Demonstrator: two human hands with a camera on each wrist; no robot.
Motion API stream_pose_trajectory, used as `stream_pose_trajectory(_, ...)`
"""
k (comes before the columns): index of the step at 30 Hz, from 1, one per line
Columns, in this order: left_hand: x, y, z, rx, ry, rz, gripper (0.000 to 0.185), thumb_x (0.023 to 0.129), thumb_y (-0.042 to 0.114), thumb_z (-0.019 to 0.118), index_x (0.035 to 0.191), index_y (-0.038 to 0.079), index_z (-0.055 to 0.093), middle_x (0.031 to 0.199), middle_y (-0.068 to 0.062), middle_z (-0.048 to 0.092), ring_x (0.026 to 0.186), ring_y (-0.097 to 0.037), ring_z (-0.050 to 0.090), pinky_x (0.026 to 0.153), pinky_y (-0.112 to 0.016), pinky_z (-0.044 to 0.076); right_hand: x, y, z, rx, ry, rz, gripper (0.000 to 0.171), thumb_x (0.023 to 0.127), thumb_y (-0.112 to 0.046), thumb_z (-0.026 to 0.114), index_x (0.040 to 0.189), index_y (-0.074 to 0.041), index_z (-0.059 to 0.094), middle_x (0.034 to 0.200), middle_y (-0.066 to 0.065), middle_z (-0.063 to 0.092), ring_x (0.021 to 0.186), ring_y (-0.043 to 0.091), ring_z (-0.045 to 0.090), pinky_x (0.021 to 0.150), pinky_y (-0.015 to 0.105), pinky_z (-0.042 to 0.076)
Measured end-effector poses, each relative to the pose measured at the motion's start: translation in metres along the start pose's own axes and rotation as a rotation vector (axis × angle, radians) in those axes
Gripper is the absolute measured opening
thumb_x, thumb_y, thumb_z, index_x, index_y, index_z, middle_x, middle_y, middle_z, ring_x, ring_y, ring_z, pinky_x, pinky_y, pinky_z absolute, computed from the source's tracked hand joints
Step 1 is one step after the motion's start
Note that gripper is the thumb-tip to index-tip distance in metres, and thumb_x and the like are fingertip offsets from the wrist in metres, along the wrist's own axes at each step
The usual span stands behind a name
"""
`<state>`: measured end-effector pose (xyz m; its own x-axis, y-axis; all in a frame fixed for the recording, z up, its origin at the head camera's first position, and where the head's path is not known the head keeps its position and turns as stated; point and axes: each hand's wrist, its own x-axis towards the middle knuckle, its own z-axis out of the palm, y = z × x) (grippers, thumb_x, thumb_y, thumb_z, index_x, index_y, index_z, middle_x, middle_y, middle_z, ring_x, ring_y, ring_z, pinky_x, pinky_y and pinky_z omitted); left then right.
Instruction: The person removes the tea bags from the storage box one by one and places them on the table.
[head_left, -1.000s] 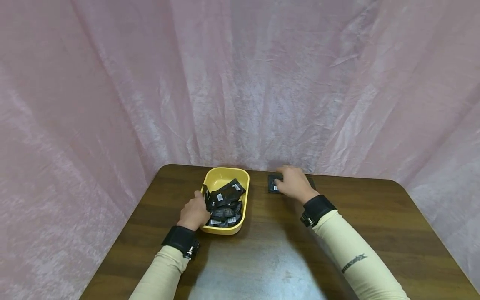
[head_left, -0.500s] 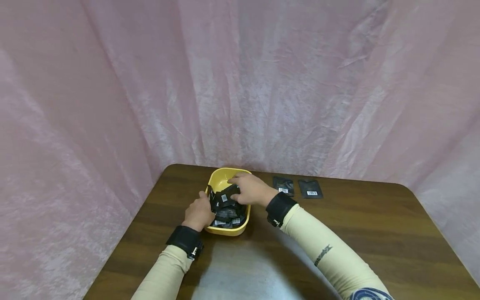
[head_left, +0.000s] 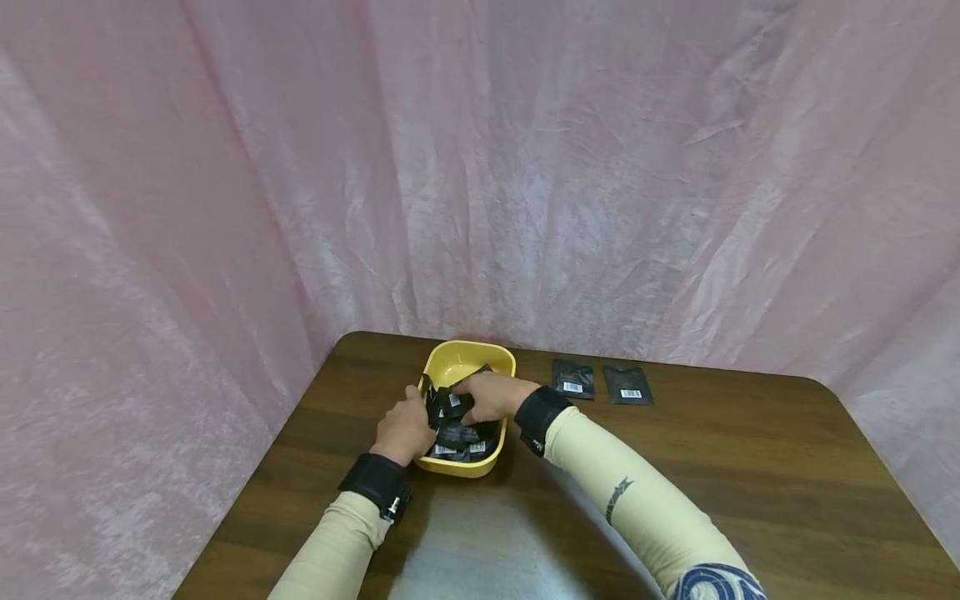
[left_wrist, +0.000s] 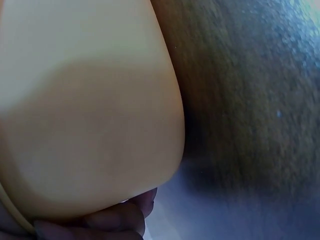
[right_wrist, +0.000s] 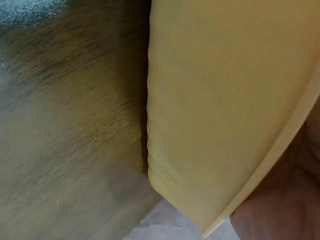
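A yellow plastic bin (head_left: 462, 469) stands on the wooden table, holding a heap of small flat black packets (head_left: 457, 433) with white labels. My left hand (head_left: 403, 427) grips the bin's left side; in the left wrist view, the fingers (left_wrist: 117, 220) show beside its outer wall. My right hand (head_left: 491, 396) reaches over the right rim into the bin, thumb and fingers down among the packets. Whether it pinches one is hidden. The right wrist view shows mostly the bin's outer wall (right_wrist: 220, 100) and part of the right hand (right_wrist: 280, 215).
Two black packets, a left one (head_left: 573, 379) and a right one (head_left: 628, 386), lie flat side by side near the table's back edge, right of the bin. A pink curtain (head_left: 525, 167) hangs behind the wooden table (head_left: 750, 467).
My right hand has left the packets at the back edge, moved left and lowered into the bin. Both packets there are now uncovered. The left hand has stayed on the bin.
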<state>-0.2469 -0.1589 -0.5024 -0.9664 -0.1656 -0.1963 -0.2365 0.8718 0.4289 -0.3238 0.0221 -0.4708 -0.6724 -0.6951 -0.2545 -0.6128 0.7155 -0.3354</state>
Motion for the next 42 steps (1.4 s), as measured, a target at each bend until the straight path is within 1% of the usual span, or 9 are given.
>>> stream_pose_trajectory(3,0.002,0.000,0.000,-0.003,-0.002,-0.004,0.060,0.087,0.015,0.082,0.130,0.001,0.043,0.111,-0.024,0.070,0.095,-0.037,0.070,0.081,-0.055,0.056,0.002,0.000,-0.001,0.025,-0.016,0.028,0.064,0.095,-0.033,0.081,0.153,-0.019,0.059,0.152,0.003,0.065,0.143,0.027,0.060,0.118,0.043,0.048)
stream_pose_trajectory(10,0.003,0.000,0.001,-0.009,-0.015,-0.016,0.060,0.089,0.016,0.081,0.132,0.001,0.042,0.111,-0.023,0.069,0.092,-0.033,0.067,0.081,-0.053,0.056,0.006,0.003,0.000,0.036,-0.001,-0.005,0.052,0.095,-0.031,0.082,0.143,-0.018,0.067,0.136,0.002,0.074,0.127,0.022,0.069,0.112,0.040,0.052)
stream_pose_trajectory(14,0.004,0.001,0.002,-0.009,-0.009,-0.012,0.060,0.088,0.015,0.081,0.132,0.001,0.042,0.111,-0.022,0.069,0.091,-0.033,0.067,0.080,-0.053,0.056,0.007,0.008,0.003,0.003,0.066,-0.048,0.041,0.100,-0.030,0.075,0.139,-0.019,0.071,0.128,0.000,0.078,0.117,0.018,0.072,0.106,0.038,0.055)
stream_pose_trajectory(17,0.004,0.001,0.001,-0.005,-0.004,-0.011,0.060,0.087,0.014,0.081,0.131,0.002,0.042,0.110,-0.022,0.069,0.091,-0.033,0.067,0.080,-0.053,0.056,0.006,0.012,0.009,-0.044,0.141,-0.091,0.031,0.105,-0.023,0.066,0.135,-0.019,0.074,0.121,-0.001,0.079,0.105,0.015,0.072,0.100,0.037,0.057)
stream_pose_trajectory(19,0.004,0.001,0.000,-0.002,0.001,-0.006,0.059,0.087,0.014,0.081,0.130,0.001,0.042,0.108,-0.023,0.069,0.090,-0.034,0.067,0.078,-0.053,0.055,0.004,0.015,0.013,-0.072,0.199,-0.116,0.029,0.106,-0.017,0.062,0.132,-0.019,0.075,0.117,-0.001,0.079,0.101,0.014,0.072,0.097,0.037,0.058)
stream_pose_trajectory(22,0.005,0.001,-0.001,-0.002,0.011,0.006,0.058,0.086,0.014,0.081,0.129,0.001,0.043,0.108,-0.023,0.069,0.091,-0.034,0.068,0.078,-0.053,0.055,0.001,0.016,0.015,-0.071,0.270,-0.144,0.031,0.105,-0.011,0.059,0.131,-0.016,0.075,0.120,0.001,0.079,0.105,0.016,0.074,0.100,0.038,0.059)
stream_pose_trajectory(26,0.006,0.002,0.000,-0.002,0.011,0.009,0.058,0.087,0.014,0.081,0.129,0.001,0.043,0.108,-0.023,0.069,0.091,-0.034,0.068,0.079,-0.053,0.055,-0.003,0.016,0.015,-0.052,0.324,-0.159,0.032,0.106,-0.009,0.059,0.133,-0.012,0.075,0.127,0.006,0.078,0.117,0.022,0.075,0.105,0.041,0.058)
stream_pose_trajectory(35,0.006,0.003,-0.001,0.000,0.006,0.001,0.058,0.087,0.014,0.080,0.129,0.001,0.043,0.110,-0.024,0.070,0.094,-0.036,0.069,0.080,-0.054,0.056,-0.008,0.018,0.017,-0.085,0.406,-0.143,0.028,0.104,-0.011,0.062,0.128,-0.014,0.077,0.122,0.004,0.079,0.115,0.021,0.074,0.104,0.041,0.058)
stream_pose_trajectory(42,0.008,0.002,0.001,-0.004,-0.005,-0.009,0.059,0.088,0.015,0.080,0.131,0.001,0.042,0.109,-0.023,0.069,0.091,-0.034,0.067,0.080,-0.052,0.055,-0.019,0.022,0.011,-0.133,0.518,-0.152,0.027,0.103,-0.013,0.066,0.129,-0.015,0.075,0.125,0.001,0.078,0.116,0.021,0.074,0.101,0.040,0.059)
